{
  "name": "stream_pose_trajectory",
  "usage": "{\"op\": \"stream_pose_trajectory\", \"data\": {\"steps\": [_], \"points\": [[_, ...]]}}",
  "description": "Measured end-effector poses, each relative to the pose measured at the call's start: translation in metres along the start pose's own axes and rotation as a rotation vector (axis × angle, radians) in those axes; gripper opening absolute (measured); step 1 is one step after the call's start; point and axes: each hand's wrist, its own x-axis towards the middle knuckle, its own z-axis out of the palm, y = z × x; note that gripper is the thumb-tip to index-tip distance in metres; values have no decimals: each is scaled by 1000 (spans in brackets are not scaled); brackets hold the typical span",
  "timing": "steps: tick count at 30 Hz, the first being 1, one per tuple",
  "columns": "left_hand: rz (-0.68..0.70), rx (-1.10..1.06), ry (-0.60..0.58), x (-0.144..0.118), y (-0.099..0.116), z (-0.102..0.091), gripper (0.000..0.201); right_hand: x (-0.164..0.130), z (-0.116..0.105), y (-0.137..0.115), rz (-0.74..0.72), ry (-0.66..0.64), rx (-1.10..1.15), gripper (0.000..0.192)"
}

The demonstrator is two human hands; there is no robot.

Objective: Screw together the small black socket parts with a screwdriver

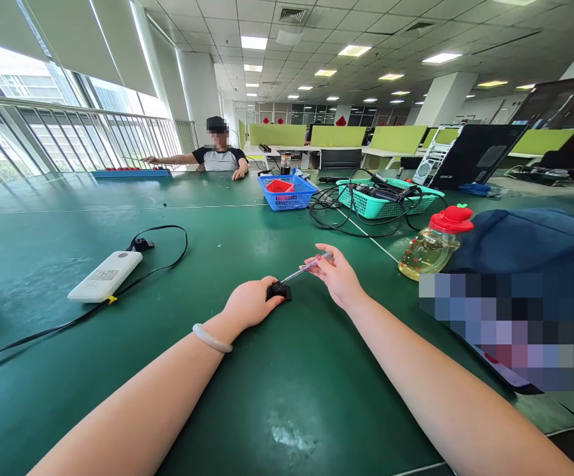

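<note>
My left hand (252, 303) is closed around a small black block-like part (280, 291) and steadies it on the green table (247, 396). Between the fingers of my right hand (335, 274) is a slim screwdriver (307, 267) with a clear handle. Its metal shaft slants down to the left, and the tip meets the top of the black part or lies right at it; I cannot tell which. Part of the black piece is hidden by my left fingers.
A white power bank (106, 276) with a black cable lies left. Beyond my hands stand a blue basket (287, 200) and a green basket (373, 208) of cables. Right are a red-capped bottle (428, 248) and dark blue cloth (530, 241). A person (219, 155) sits across.
</note>
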Motion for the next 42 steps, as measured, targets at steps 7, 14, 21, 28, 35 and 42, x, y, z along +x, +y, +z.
{"op": "stream_pose_trajectory", "data": {"steps": [7, 14, 21, 28, 35, 42], "points": [[-5, -7, 2, 0, 0, 0, 36, 4, -3, 2, 93, 49, 140, 38], [35, 4, 11, -1, -2, 0, 40, 3, -2, -4, 0, 118, 122, 44], [-10, -15, 21, 1, -2, 0, 38, -17, 16, -16, -284, -11, -265, 41], [-4, -9, 8, 1, -3, -1, 36, -38, 29, -28, -523, -267, -589, 24], [-8, -22, 1, 3, -4, 0, 39, -34, 24, -22, -577, -80, -587, 22], [-22, -12, -19, 5, -5, 1, 43, -24, 19, -11, -488, -11, -542, 23]]}}
